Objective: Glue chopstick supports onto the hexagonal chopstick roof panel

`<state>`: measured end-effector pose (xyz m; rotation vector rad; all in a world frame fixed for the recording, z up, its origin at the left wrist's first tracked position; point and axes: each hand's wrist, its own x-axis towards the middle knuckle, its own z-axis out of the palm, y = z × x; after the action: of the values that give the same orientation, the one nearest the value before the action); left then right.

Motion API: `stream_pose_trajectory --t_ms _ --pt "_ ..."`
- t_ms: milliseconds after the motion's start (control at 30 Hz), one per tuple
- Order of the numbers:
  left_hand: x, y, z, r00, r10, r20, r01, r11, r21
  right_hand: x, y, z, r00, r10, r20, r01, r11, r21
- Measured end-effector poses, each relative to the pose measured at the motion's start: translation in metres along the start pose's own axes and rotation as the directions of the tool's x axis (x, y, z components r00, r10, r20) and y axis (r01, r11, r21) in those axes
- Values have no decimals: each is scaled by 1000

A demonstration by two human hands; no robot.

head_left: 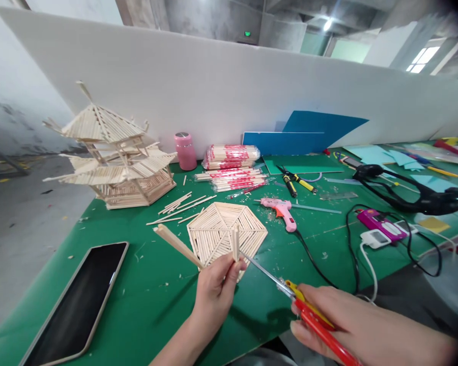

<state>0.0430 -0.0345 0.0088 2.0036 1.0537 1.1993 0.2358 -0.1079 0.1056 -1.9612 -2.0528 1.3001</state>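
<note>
My left hand (217, 287) pinches a short upright post of wooden sticks (235, 240) at the near part of a many-sided stick panel (227, 218). Another wooden post (178, 246) rises at a slant from the panel's left side. In my right hand (339, 317) is a hand tool (309, 310) with red and yellow handle parts and a long thin metal end. Its tip reaches the foot of the upright post; whether it touches is unclear. My left fingers hide the post's lower end.
A stick pagoda (118, 157) stands back left, and a phone (80, 300) lies near left. Loose sticks (179, 206), bundled sticks (232, 168) and a pink bottle (185, 151) lie beyond the panel. Rightward are a pink glue gun (280, 209), pliers (293, 180) and a power strip (381, 225).
</note>
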Motion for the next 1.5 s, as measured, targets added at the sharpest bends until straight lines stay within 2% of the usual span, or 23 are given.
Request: stream_pose_trajectory --t_ms 100,300,433,700,1000,1300,1367,1500 --pt "1 1 0 1000 3 0 -3 1000 -5 -1 0 -5 1000 15 -17 -15 1000 -24" --pt "2 3 -1 999 -38 4 38 999 -27 3 -3 -15 992 43 -116 -64 981 -184" --pt "1 2 0 1000 1 -4 -1 1000 -20 4 -9 -16 997 59 -59 -71 973 -220" --pt "1 0 0 1000 19 -8 -19 999 28 14 -13 -24 991 29 130 6 966 -260" --pt "-1 -3 0 999 3 -34 0 997 75 24 -16 -24 994 44 97 -8 938 -346" --pt "1 -1 2 1000 3 -26 0 997 80 19 -16 -32 977 -19 212 58 982 -180" --pt "0 -1 1 1000 5 -20 -3 997 72 20 -13 -30 982 -7 187 47 977 -209" --pt "0 -1 1 1000 3 -27 -1 999 43 25 -3 -21 999 -16 39 27 949 -313"
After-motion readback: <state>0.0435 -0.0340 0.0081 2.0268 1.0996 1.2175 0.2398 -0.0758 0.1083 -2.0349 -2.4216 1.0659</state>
